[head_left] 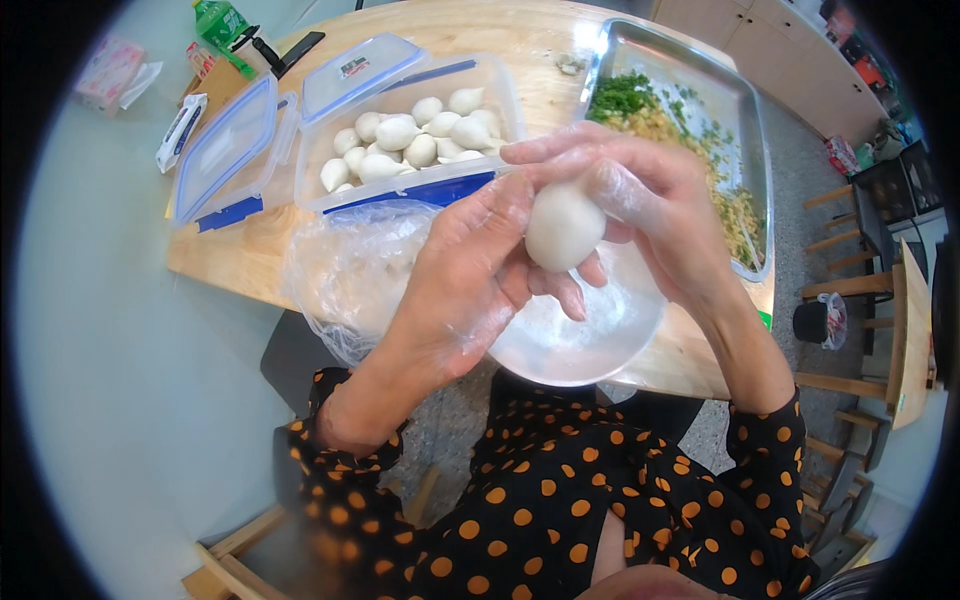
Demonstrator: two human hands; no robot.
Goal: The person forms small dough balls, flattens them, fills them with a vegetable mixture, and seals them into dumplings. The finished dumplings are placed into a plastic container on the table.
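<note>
At the centre of the work area, above the white bowl (570, 355), I see the dough ball (564, 228) enclosed between both hands, the left hand (468, 275) and the right hand (655, 195) closed together around it, its visible face smooth. At ten o'clock from the ball, the open plastic box (312, 165) contains a batch of shaped dough pieces (397, 133), which I judge finished. At two o'clock, the metal tray (764, 200) retains ample chopped filling (725, 165), so the held ball and, apparently, further portions remain to be completed.
</note>
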